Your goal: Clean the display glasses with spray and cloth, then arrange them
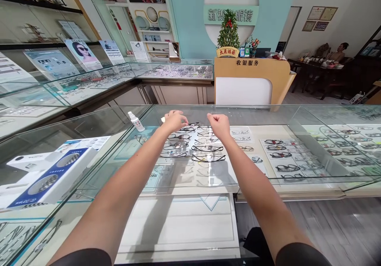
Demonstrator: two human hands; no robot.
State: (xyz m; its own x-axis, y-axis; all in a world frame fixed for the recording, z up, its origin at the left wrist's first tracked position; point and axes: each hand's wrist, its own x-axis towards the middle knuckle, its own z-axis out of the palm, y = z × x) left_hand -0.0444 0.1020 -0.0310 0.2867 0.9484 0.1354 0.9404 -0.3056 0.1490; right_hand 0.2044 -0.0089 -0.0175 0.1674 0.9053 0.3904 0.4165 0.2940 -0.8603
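Observation:
My left hand [175, 121] is over the far part of the glass counter, its fingers curved and apart. Its fingertips are close to a dark pair of eyeglasses [193, 125]; whether they touch it I cannot tell. To the right, my right hand [219, 125] is closed, thumb against the curled fingers, and anything in it is hidden. Below and between the hands lie two columns of eyeglasses, among them a black-framed pair [208, 158] at the near end. A white spray bottle [136, 121] stands left of my left hand.
The glass display counter [190, 190] spans the view, with a tray of eyeglasses [279, 155] to the right. Blue-and-white boxes [56, 175] lie on the left. Behind are a cashier desk [253, 67], a potted plant [228, 30] and a seated person [337, 56] at a dark table.

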